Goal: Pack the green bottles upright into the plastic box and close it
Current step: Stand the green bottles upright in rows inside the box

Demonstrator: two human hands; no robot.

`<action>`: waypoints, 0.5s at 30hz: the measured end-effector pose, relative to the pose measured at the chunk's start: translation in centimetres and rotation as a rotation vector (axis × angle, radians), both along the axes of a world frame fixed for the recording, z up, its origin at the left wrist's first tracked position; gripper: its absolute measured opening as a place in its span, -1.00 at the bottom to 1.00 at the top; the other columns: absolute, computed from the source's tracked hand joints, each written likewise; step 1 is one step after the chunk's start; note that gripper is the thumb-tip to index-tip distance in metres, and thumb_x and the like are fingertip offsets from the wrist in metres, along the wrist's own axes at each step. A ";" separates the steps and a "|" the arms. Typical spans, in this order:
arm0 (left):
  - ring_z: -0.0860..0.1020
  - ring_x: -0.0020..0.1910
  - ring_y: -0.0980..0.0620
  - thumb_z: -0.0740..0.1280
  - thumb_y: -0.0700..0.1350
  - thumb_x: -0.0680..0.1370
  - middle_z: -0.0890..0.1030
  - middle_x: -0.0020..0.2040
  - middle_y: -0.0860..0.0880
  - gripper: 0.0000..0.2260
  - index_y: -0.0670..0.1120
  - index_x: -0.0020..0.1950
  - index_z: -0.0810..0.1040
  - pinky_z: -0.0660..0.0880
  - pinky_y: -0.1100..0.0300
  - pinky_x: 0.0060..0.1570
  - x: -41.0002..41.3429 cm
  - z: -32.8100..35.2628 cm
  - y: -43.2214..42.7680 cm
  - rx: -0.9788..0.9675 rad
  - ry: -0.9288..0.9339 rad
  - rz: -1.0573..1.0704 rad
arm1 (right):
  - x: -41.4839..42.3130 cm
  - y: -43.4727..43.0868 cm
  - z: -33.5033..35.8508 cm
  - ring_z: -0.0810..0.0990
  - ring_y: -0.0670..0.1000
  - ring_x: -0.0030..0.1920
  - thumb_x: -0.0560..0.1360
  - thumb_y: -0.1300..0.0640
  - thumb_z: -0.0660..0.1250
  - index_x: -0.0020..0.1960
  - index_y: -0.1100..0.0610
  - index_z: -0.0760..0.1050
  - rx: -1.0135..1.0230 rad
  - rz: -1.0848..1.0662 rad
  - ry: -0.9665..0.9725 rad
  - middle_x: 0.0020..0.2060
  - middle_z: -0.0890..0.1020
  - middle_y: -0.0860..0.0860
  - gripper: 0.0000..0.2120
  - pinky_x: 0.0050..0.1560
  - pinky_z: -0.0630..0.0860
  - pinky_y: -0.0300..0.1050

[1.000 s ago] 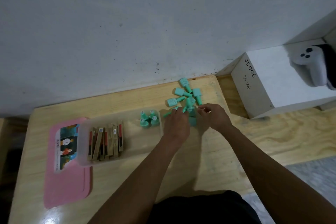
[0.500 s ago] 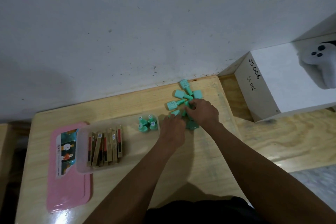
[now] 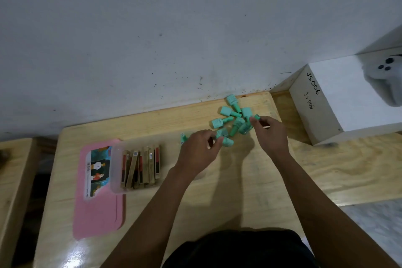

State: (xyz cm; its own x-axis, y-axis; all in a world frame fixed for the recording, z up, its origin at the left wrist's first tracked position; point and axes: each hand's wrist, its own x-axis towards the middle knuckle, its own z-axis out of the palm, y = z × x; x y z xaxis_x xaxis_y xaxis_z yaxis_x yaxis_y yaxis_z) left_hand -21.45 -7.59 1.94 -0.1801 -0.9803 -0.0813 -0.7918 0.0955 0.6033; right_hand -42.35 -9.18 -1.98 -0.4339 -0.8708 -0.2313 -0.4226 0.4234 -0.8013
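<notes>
**A:** What is the left hand (image 3: pixel 199 151) doing?
**B:** Its fingers curl round a green bottle (image 3: pixel 226 139), just right of centre, above the table (image 3: pixel 239 191).
**A:** And the right hand (image 3: pixel 270 135)?
**B:** It pinches a second bottle (image 3: pixel 256 117) by one end, at the right edge of the pile (image 3: pixel 228 112).
**A:** What is the pile?
**B:** Loose green bottles lying on their sides, touching and crossing, right of centre, near the wall (image 3: pixel 174 39).
**A:** Where is the box (image 3: pixel 114 169)?
**B:** Left of the left hand. It is clear plastic and open. Brown sticks (image 3: pixel 141 165) stand packed in its left half. At its right end a third bottle (image 3: pixel 183 137) peeks past the hand, which hides the rest there.
**A:** And the lid (image 3: pixel 97 213)?
**B:** It is pink and lies flat at lower left, partly under the box.
**A:** Farther out?
**B:** A white carton (image 3: pixel 348 102) at the right edge, with a white controller (image 3: pixel 389 80) on top.
</notes>
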 end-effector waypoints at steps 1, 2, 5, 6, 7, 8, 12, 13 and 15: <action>0.45 -0.37 0.18 0.31 0.12 0.50 0.51 -0.34 0.13 -0.78 -0.02 -0.12 0.60 0.33 0.27 -0.36 0.6 0.3 0.2 0.000 0.048 0.030 | 0.4 0.3 0.6 0.62 -0.05 -0.08 0.48 -0.16 0.35 0.03 0.09 0.64 -0.013 0.008 -0.027 -0.13 0.67 -0.05 -0.66 -0.05 0.56 -0.05; 0.44 -0.40 0.20 0.33 0.11 0.50 0.50 -0.37 0.14 -0.78 -0.03 -0.14 0.61 0.33 0.30 -0.38 1.2 0.6 0.4 -0.001 0.093 0.060 | 0.9 0.7 1.2 0.61 -0.08 -0.10 0.49 -0.14 0.35 0.03 0.10 0.64 -0.024 0.027 -0.045 -0.14 0.67 -0.05 -0.67 -0.08 0.54 -0.10; 0.48 -0.42 0.24 0.39 0.07 0.48 0.53 -0.40 0.15 -0.79 -0.06 -0.21 0.63 0.35 0.42 -0.39 3.3 1.5 1.3 -0.036 0.194 0.150 | 2.9 1.9 3.3 0.53 -0.16 -0.29 0.51 -0.10 0.35 -0.12 0.10 0.62 -0.029 0.118 -0.074 -0.31 0.62 -0.06 -0.73 -0.31 0.39 -0.26; 0.49 -0.43 0.25 0.40 0.06 0.47 0.53 -0.41 0.15 -0.80 -0.05 -0.23 0.63 0.34 0.45 -0.40 4.0 1.8 1.6 -0.050 0.214 0.177 | 3.6 2.3 3.9 0.50 -0.15 -0.34 0.50 -0.09 0.35 -0.18 0.11 0.61 -0.028 0.151 -0.084 -0.37 0.59 -0.06 -0.73 -0.36 0.35 -0.26; 0.50 -0.43 0.25 0.40 0.05 0.47 0.54 -0.41 0.15 -0.81 -0.04 -0.26 0.62 0.35 0.47 -0.41 4.8 2.1 1.9 -0.057 0.231 0.202 | 4.4 2.7 4.4 0.50 -0.12 -0.36 0.50 -0.08 0.36 -0.21 0.13 0.60 -0.029 0.186 -0.089 -0.38 0.59 -0.03 -0.72 -0.37 0.35 -0.24; 0.50 -0.42 0.25 0.41 0.04 0.46 0.54 -0.42 0.14 -0.81 -0.03 -0.27 0.61 0.36 0.47 -0.41 5.5 2.3 2.2 -0.055 0.249 0.227 | 5.1 3.2 4.6 0.54 -0.07 -0.33 0.50 -0.08 0.36 -0.21 0.14 0.60 -0.031 0.215 -0.087 -0.37 0.61 0.01 -0.71 -0.35 0.38 -0.19; 0.46 -0.47 0.21 0.41 0.05 0.46 0.53 -0.47 0.11 -0.77 -0.03 -0.34 0.58 0.32 0.44 -0.44 8.6 2.8 3.2 -0.057 0.265 0.315 | 7.6 4.7 4.7 0.59 -0.04 -0.24 0.49 -0.07 0.37 -0.19 0.12 0.61 -0.036 0.277 -0.059 -0.31 0.65 0.02 -0.74 -0.28 0.43 -0.15; 0.46 -0.47 0.21 0.42 0.05 0.45 0.53 -0.47 0.10 -0.76 -0.04 -0.35 0.58 0.32 0.43 -0.44 9.2 2.7 3.4 -0.057 0.261 0.331 | 8.2 5.0 4.6 0.59 -0.07 -0.24 0.49 -0.08 0.38 -0.17 0.10 0.62 -0.031 0.285 -0.056 -0.30 0.65 -0.01 -0.76 -0.28 0.43 -0.17; 0.48 -0.46 0.22 0.43 0.04 0.45 0.56 -0.45 0.10 -0.78 -0.04 -0.33 0.59 0.34 0.44 -0.44 10.2 2.5 3.8 -0.057 0.274 0.353 | 9.4 5.4 4.1 0.59 -0.10 -0.24 0.48 -0.10 0.38 -0.12 0.08 0.63 -0.017 0.310 -0.029 -0.29 0.65 -0.05 -0.76 -0.28 0.43 -0.19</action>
State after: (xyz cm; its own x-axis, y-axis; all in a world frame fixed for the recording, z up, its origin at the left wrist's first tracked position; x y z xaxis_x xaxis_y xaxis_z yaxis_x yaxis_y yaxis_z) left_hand -11.26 -3.80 4.41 0.1583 -0.9871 -0.0216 -0.5933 -0.1126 0.7971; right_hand -32.95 -3.76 2.09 -0.1404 -0.9645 -0.2239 -0.5064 0.2642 -0.8208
